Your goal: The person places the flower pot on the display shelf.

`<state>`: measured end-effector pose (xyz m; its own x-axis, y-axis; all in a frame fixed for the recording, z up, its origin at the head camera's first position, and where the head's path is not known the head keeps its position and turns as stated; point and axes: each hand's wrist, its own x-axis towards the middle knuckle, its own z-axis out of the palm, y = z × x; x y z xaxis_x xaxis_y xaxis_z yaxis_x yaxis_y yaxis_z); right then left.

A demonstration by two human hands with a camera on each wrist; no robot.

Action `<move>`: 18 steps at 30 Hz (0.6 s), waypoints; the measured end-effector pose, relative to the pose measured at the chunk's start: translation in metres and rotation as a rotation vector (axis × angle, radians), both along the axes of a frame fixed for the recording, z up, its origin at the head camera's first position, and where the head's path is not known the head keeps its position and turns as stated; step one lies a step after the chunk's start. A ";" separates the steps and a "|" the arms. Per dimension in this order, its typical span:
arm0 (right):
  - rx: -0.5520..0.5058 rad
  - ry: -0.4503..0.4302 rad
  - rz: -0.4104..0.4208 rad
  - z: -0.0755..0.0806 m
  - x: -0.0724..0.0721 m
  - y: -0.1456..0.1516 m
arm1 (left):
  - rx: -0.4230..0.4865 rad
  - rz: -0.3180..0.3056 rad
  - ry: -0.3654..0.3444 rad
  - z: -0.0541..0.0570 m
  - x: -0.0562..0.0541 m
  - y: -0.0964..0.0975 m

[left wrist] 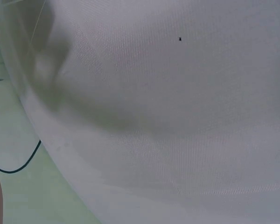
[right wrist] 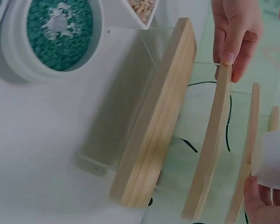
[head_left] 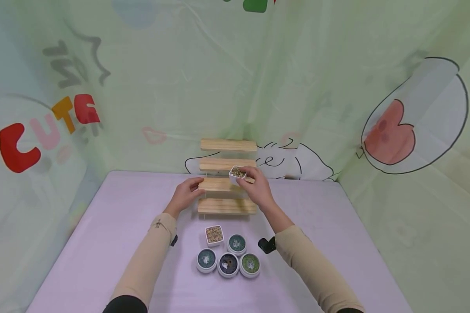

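Note:
A tiered wooden shelf stand [head_left: 226, 206] with clear supports stands near the back of the table. My left hand [head_left: 186, 194] pinches the left end of its second plank from the bottom [right wrist: 210, 140]. This grip shows well in the right wrist view, where the left hand [right wrist: 238, 35] has its thumb on the plank's end. My right hand [head_left: 258, 188] holds a small white square pot [head_left: 237, 173] of speckled gravel in front of the upper planks. In the right wrist view, the right hand's fingers [right wrist: 254, 198] support the pot [right wrist: 275, 158] beside a plank.
In front of the stand are another white square pot of gravel [head_left: 214, 235] and several round white pots, two teal [head_left: 236, 243], one dark [head_left: 228, 264], one green [head_left: 250, 264]. A printed curtain [head_left: 317, 108] hangs behind. Pale cloth [left wrist: 177, 116] fills most of the left wrist view.

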<state>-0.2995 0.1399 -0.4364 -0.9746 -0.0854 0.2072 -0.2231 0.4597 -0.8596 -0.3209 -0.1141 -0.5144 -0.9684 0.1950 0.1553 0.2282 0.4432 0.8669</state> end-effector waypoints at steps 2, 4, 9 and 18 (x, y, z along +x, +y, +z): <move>-0.001 -0.007 -0.013 0.001 -0.002 -0.002 | -0.002 0.000 0.004 0.000 0.000 0.000; 0.001 -0.016 -0.028 0.003 -0.005 -0.004 | -0.003 0.000 0.006 0.000 0.000 0.000; -0.035 -0.032 -0.040 0.007 -0.010 -0.007 | -0.001 0.002 0.010 -0.001 -0.002 0.000; -0.189 -0.083 -0.032 0.017 -0.021 -0.016 | 0.002 0.003 0.002 -0.003 -0.003 0.000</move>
<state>-0.3209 0.1237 -0.4193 -0.9906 -0.0215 0.1354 -0.1357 0.2943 -0.9460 -0.3236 -0.1143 -0.5172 -0.9686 0.1923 0.1576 0.2290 0.4423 0.8671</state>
